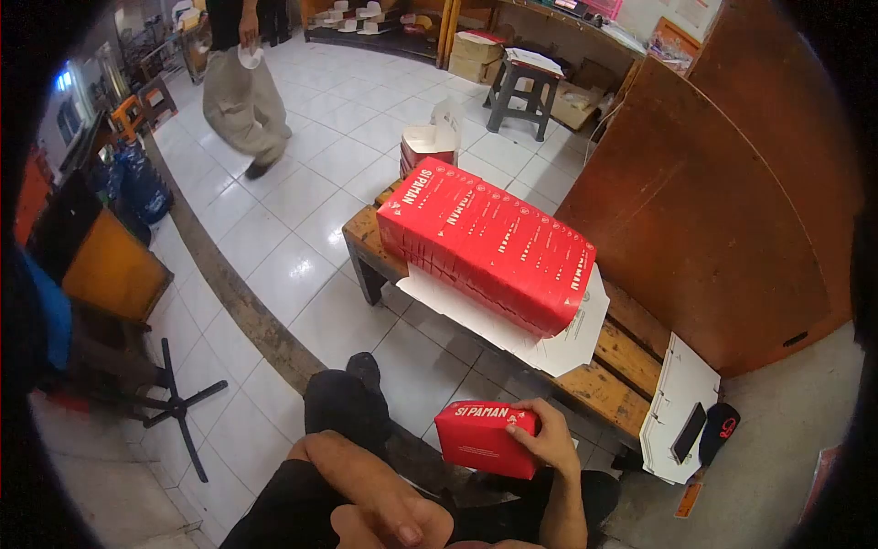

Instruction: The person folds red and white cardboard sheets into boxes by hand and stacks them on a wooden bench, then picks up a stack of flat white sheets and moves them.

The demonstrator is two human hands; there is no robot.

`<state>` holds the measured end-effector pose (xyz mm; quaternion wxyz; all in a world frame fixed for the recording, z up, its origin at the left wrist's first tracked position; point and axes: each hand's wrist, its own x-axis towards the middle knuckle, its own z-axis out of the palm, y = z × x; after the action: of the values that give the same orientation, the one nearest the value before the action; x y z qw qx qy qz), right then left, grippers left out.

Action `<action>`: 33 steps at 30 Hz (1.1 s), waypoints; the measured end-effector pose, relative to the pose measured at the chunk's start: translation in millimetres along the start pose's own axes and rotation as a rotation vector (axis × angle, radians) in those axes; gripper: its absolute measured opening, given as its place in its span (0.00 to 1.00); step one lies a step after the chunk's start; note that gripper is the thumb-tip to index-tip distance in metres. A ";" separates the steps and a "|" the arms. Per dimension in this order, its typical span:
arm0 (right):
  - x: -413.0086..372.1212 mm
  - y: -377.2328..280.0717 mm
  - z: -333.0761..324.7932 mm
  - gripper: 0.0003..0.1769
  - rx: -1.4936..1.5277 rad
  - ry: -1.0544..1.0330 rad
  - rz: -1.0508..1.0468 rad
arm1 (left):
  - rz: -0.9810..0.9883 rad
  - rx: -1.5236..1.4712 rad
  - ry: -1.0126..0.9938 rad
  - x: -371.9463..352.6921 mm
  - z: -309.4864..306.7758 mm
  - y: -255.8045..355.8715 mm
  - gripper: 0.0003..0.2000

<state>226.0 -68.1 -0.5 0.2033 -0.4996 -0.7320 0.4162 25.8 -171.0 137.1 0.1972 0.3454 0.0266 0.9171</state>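
A small red box with white lettering (480, 439) is gripped in my right hand (549, 437), thumb on its front and fingers over its top right edge. My left hand (407, 526) is low in the view, near my lap, left of the box and apart from it; its fingers are mostly hidden. Beyond them, a long row of red boxes (494, 242) lies pressed together on white flat cardboard (585, 334), on a wooden bench (608, 366).
White cardboard sheets (681, 389) with a phone (689, 432) and a dark cap (721, 430) lie at the bench's right end. Open cartons (428, 142) stand behind the bench. A person (242, 101) stands at upper left. A grey stool (523, 91) stands farther back.
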 end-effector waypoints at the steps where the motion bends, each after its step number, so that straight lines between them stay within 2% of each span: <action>1: -0.2 -0.8 -0.1 0.23 0.000 -0.002 0.006 | 0.012 0.011 0.001 0.2 -0.3 -0.4 0.08; 2: -0.4 -1.1 -0.1 0.23 0.000 -0.005 0.013 | 0.055 0.046 0.002 0.7 4.1 -1.1 0.08; 14: -0.7 4.6 2.8 0.24 0.001 -0.008 -0.008 | -0.089 -0.066 -0.002 -2.9 -0.6 2.7 0.09; 17: -0.8 1.8 2.3 0.24 0.010 -0.004 -0.006 | -0.159 -0.131 0.020 -3.2 6.6 6.6 0.09; 19: -0.1 2.9 2.5 0.24 -0.016 -0.006 -0.012 | -0.281 -0.243 0.068 -0.3 11.5 14.4 0.09; 21: 0.2 3.0 2.5 0.24 -0.024 -0.007 -0.013 | -0.234 -0.198 0.052 -6.6 3.4 16.0 0.09; 23: -0.1 1.8 2.4 0.24 -0.013 -0.009 -0.008 | -0.016 0.006 -0.030 -24.2 -20.7 6.6 0.09; 25: 0.0 0.3 1.9 0.24 -0.024 -0.015 -0.009 | 0.018 0.014 -0.004 -17.5 -15.9 2.4 0.09; 33: 0.2 2.0 3.1 0.24 -0.029 -0.019 -0.013 | -0.223 -0.192 0.007 -8.1 -12.1 10.8 0.08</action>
<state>224.9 -68.9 -3.9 0.1918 -0.4938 -0.7430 0.4091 19.8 -182.9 124.8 0.3299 0.3168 -0.0225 0.8890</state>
